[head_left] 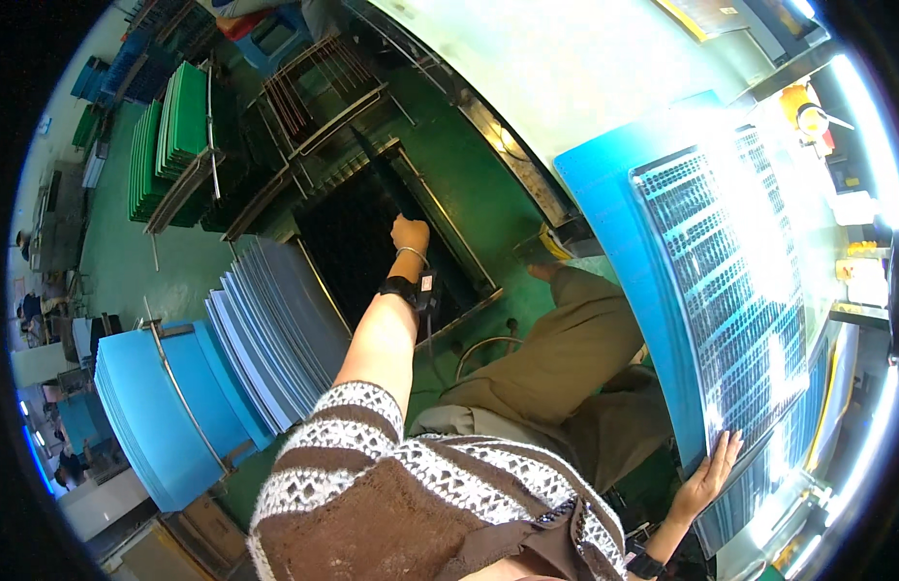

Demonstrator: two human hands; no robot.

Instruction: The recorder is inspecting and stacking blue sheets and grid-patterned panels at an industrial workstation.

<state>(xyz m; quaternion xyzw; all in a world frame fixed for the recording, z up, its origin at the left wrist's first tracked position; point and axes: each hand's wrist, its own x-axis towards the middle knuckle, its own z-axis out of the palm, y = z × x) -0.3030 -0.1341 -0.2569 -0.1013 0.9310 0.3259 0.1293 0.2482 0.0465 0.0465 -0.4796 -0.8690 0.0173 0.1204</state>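
My left hand (pixel 411 234) is closed, reaching out over a rack of dark panels (pixel 362 208). What its fingers hold, if anything, is lost against the dark surface. At the right, my right hand (pixel 713 476) rests with fingers stretched out at the near edge of a glossy dotted sheet (pixel 701 252). This sheet has rows of dark round spots and catches strong glare. Beneath it lies a larger flat blue board (pixel 604 184) on the worktable.
Blue panels (pixel 164 416) and grey-blue panels (pixel 275 320) stand in racks at left. Green panels (pixel 183 121) fill a rack farther off. An emptier wire rack (pixel 319 82) stands ahead. A white work surface (pixel 508 68) borders the green floor (pixel 445 145). Lamps (pixel 866 126) glow at far right.
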